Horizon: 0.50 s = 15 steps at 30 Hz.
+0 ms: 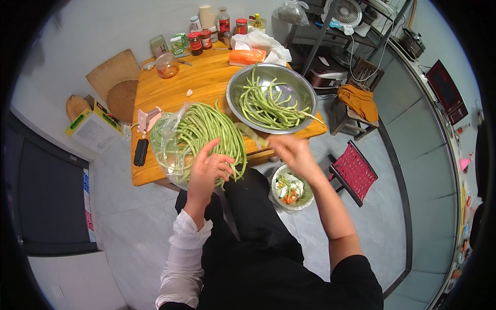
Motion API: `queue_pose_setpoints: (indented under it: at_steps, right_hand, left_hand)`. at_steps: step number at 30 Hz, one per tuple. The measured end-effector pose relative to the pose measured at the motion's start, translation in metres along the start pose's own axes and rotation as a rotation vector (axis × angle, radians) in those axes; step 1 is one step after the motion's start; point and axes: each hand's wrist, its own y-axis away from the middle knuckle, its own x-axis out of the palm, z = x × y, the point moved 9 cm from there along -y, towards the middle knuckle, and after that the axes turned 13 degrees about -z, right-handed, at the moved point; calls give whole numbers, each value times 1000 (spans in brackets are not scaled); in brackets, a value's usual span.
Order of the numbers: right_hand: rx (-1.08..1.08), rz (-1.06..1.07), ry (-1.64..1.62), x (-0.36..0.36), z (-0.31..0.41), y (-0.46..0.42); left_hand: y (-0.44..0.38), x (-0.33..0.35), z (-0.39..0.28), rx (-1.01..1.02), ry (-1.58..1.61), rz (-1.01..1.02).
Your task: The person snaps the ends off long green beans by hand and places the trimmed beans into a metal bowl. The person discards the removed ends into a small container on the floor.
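A large bundle of long green beans (213, 128) lies at the table's near edge, partly inside a clear plastic bag (164, 143). Over its near side is my left hand (209, 168), fingers apart, with nothing seen in it; whether it touches the beans I cannot tell. My right hand (292, 153) is just in front of a steel basin (236, 102), its fingers closed on a pale green bean piece (252, 133) blurred by motion. Inside the basin lies a loose heap of long beans (267, 104), one tip hanging over the rim.
Below my right hand stands a lined waste bin (276, 193) with scraps. The wooden table (155, 100) also bears a garlic clove (189, 93), a plastic jar (167, 69), a pink holder (149, 119), a black case (141, 152) and a tissue pack (246, 57). A magenta stool (354, 172) stands at right.
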Motion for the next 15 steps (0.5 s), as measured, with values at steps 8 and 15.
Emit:
queue_pose_setpoints:
  at_steps: [8, 15]
  right_hand:
    - [-140, 4, 1102, -28, -149, -88]
    - [-73, -116, 953, -46, -126, -110]
  left_hand:
    - [-52, -93, 24, 154, -288, -283]
    - [-93, -102, 41, 301, -680, -272]
